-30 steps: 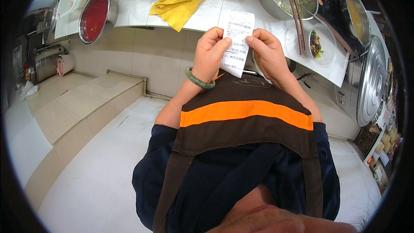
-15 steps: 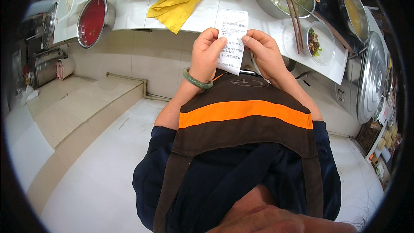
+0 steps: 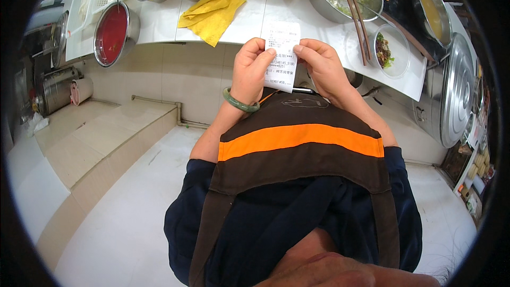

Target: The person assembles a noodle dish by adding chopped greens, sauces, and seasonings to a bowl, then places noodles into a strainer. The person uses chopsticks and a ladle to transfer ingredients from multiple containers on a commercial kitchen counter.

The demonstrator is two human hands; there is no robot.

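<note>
Left hand (image 3: 248, 72) and right hand (image 3: 324, 69), closed thumb-to-finger, pinch a printed slip (image 3: 281, 62) at upper centre, apparently for reading. The next move likely calls for freeing 1 hand.

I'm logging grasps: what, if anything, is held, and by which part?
The left hand and right hand pinch a paper slip by opposite side edges.

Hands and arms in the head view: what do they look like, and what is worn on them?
The left hand is ungloved, with a smooth, rounded green bangle at its wrist. The right hand is ungloved too, with nothing visible at the wrist. Both arms have plain, short, dark navy sleeves.
</note>
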